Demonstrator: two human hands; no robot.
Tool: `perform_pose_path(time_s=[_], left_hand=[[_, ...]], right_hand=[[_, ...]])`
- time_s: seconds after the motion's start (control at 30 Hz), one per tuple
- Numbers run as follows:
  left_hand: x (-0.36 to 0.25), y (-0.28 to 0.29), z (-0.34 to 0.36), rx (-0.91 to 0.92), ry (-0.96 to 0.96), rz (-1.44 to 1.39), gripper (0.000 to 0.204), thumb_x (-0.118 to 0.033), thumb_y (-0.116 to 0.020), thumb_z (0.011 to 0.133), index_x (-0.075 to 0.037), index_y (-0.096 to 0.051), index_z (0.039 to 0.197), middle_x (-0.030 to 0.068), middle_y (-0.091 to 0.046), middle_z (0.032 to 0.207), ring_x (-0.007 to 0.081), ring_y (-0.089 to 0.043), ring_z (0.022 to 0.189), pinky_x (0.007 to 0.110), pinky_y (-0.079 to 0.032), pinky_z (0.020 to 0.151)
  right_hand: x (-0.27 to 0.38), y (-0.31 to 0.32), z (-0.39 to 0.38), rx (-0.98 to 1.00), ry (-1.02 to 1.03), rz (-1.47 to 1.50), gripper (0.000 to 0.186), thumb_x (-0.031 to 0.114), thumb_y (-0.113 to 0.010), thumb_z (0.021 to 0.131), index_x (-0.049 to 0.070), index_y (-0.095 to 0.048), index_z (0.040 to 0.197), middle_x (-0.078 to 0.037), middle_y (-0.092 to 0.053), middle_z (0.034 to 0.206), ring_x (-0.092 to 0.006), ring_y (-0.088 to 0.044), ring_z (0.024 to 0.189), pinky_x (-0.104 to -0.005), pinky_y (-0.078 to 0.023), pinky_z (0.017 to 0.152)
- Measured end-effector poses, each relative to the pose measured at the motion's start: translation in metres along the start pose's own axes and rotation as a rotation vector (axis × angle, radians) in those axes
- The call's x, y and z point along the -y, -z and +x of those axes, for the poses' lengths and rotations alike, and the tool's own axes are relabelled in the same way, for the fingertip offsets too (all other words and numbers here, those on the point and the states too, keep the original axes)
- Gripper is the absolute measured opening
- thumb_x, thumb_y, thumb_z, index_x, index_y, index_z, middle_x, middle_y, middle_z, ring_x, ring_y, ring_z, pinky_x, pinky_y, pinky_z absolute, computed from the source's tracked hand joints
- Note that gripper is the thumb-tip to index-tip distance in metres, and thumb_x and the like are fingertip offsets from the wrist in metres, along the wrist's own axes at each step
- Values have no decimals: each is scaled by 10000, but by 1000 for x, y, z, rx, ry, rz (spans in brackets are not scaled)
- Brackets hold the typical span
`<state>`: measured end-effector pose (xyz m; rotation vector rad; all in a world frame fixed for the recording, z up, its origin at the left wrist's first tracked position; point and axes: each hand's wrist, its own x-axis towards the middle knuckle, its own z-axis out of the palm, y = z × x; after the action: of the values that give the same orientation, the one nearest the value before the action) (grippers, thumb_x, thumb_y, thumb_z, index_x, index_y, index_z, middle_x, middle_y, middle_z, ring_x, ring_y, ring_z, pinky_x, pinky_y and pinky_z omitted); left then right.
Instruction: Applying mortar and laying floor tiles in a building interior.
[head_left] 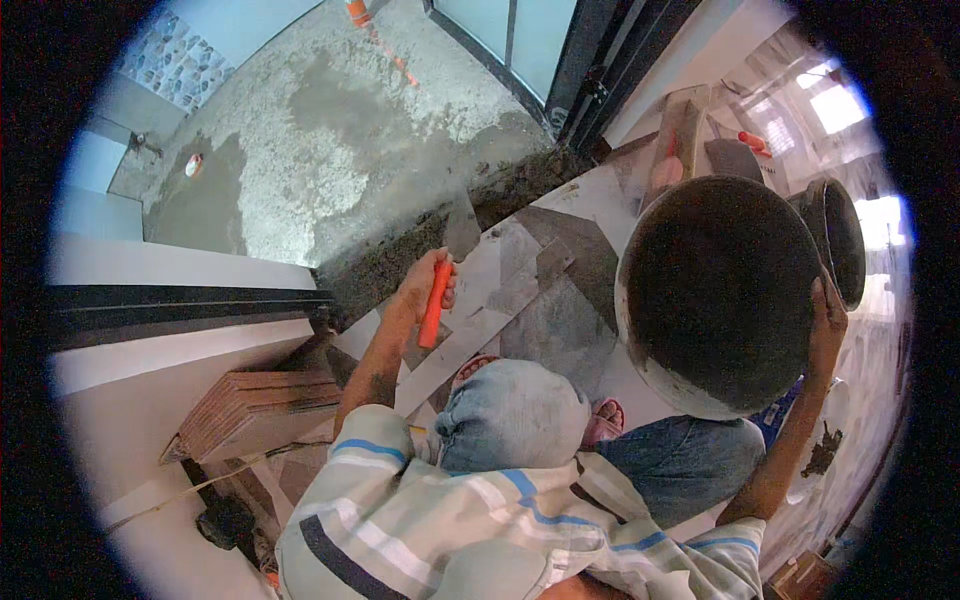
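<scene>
My left hand [418,282] is closed around the orange handle of a trowel [432,312]. The trowel's blade points away from me, over the dark, rough strip of mortar [400,240] along the doorway; whether it touches the mortar, I cannot tell. On the right, a large round bucket [725,290] is tipped so that its dark inside faces me. My right hand [826,315] grips the bucket's right rim, with the fingers partly hidden. What lies at the bottom of the bucket is too dark to make out.
Beyond the doorway spreads a rough, partly damp screed floor [320,150]. A second bucket [838,245] stands behind the first. Stacked tiles or boards [255,410] lie at the left, and a dark door frame [590,90] rises at the back. Flat sheets cover the floor before my knees.
</scene>
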<state>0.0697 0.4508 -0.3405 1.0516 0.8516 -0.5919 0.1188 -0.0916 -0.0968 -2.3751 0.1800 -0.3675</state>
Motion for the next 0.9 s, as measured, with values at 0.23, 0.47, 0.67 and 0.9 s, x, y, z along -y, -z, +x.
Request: perform_pose_path(time_s=[0.23,0.47,0.67,0.9], left_hand=[[19,-12,21,471,58,-655,400,-432,-425,884,-53,-498,779,-19,-399,548,104,-360,420,254,-330,376],[40,-50,68,377,3,-888,356,-426,-433,822,-85,-492,743,-8,-376,540,135,-374,447,288,-293,390],[27,-106,95,290,49,-666,345,-427,-378,824,-112,-449,704,12,-405,547,161,-384,462,316,-305,407],[20,-149,102,258,-27,-583,342,-419,-366,838,-117,-440,696,13,-405,549,164,-395,467,317,-326,425]], right_hand=[[-16,3,5,-31,-32,18,363,224,-571,907,-5,-576,1188,-112,-597,1161,-161,-534,1054,-279,-399,937],[-2,3,1,-41,-37,-39,373,243,-558,910,-9,-577,1184,-116,-593,1173,-185,-532,1080,-293,-376,964],[13,-3,-4,-21,-37,-63,378,258,-552,912,-4,-579,1183,-123,-593,1171,-183,-533,1074,-287,-375,963],[11,-3,2,-47,-64,-10,370,246,-574,901,6,-584,1182,-118,-604,1153,-176,-533,1069,-287,-378,957]])
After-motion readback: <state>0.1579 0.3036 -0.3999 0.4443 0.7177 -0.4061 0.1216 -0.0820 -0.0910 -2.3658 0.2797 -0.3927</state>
